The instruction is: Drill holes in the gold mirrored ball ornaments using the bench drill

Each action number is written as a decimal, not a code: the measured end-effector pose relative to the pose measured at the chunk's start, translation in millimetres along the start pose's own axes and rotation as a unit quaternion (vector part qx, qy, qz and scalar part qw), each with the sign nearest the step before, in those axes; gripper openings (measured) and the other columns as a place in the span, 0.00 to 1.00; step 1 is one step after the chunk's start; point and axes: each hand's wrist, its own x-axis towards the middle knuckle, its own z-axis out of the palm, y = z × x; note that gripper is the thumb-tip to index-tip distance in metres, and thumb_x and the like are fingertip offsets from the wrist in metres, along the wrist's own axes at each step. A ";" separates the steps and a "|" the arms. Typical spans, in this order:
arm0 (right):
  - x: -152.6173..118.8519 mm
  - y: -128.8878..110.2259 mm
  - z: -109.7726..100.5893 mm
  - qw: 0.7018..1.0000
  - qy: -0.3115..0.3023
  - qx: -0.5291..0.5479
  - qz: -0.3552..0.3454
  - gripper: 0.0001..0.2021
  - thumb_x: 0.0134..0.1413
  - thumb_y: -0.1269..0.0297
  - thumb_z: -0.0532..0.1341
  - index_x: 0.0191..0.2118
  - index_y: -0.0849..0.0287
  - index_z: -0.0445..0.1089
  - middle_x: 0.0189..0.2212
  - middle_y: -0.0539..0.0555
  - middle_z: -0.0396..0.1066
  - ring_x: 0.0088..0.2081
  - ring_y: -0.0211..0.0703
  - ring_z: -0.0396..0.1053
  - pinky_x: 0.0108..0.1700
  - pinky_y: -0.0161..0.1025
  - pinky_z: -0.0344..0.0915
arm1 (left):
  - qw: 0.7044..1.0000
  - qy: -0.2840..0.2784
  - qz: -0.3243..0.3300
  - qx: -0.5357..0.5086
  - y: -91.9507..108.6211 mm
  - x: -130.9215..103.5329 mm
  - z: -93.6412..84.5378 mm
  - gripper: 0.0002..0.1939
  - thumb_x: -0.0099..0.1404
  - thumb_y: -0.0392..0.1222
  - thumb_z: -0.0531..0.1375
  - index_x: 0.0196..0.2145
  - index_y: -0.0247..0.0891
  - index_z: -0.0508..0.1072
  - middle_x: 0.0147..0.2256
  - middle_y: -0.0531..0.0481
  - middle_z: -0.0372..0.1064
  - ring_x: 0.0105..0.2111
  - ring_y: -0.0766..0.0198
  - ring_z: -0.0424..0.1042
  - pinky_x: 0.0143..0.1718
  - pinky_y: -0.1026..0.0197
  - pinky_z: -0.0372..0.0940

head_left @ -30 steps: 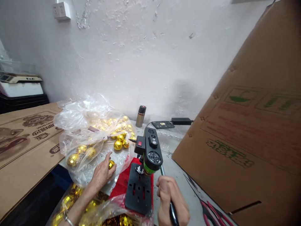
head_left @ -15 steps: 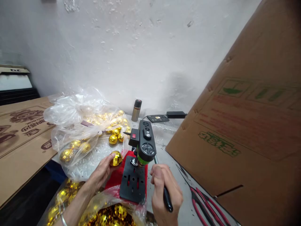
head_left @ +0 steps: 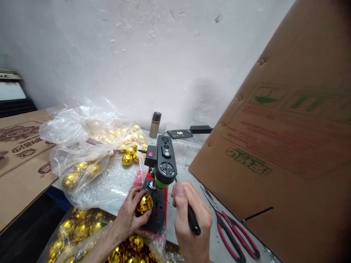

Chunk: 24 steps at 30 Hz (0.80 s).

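A shiny gold mirror ball (head_left: 145,203) is gripped between the thumb and fingers of my left hand (head_left: 133,212), over the black slotted base plate (head_left: 158,215) of a small bench drill press (head_left: 166,159). The drill's black head with its green band stands just beyond the ball; whether a bit touches the ball is hidden. My right hand (head_left: 192,219) is wrapped round the press's lever handle (head_left: 193,221), which has a black grip and a metal rod running up to the head. The red base (head_left: 166,199) shows at the plate's edges.
Clear plastic bags (head_left: 79,146) with gold balls lie at left; another open bag of balls (head_left: 131,248) is in front. Scissors (head_left: 233,233) with red-black handles lie at right beside a large cardboard box (head_left: 260,146). A spray can (head_left: 155,125) stands by the wall.
My left hand has moved right with the gold ball, from beside the drill press to over its base plate. My right hand stays on the lever. The view has shifted slightly.
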 end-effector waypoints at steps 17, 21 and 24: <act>-10.8 2.7 1.5 1.000 -0.002 0.021 0.012 0.15 0.73 0.74 0.52 0.31 0.54 0.57 0.25 0.43 0.57 0.24 0.31 0.59 0.26 0.28 0.58 | 0.988 -0.138 -0.065 0.027 47.2 24.5 -5.9 0.23 0.61 0.43 0.64 0.54 0.39 0.74 0.50 0.41 0.80 0.49 0.46 0.79 0.52 0.47 0.73; -13.1 4.3 0.9 1.000 -0.004 0.019 0.006 0.14 0.73 0.74 0.52 0.32 0.54 0.58 0.25 0.43 0.57 0.24 0.30 0.60 0.27 0.28 0.58 | 0.984 -0.147 -0.093 0.026 46.2 25.3 -7.6 0.23 0.60 0.44 0.65 0.53 0.39 0.75 0.50 0.41 0.80 0.49 0.45 0.79 0.52 0.47 0.72; -12.6 3.6 0.8 1.000 0.001 0.016 0.001 0.14 0.73 0.74 0.52 0.32 0.54 0.59 0.25 0.43 0.58 0.24 0.30 0.60 0.27 0.28 0.59 | 0.989 -0.125 -0.083 0.017 34.4 21.0 -2.6 0.25 0.59 0.43 0.66 0.54 0.39 0.74 0.51 0.40 0.80 0.50 0.45 0.79 0.52 0.48 0.72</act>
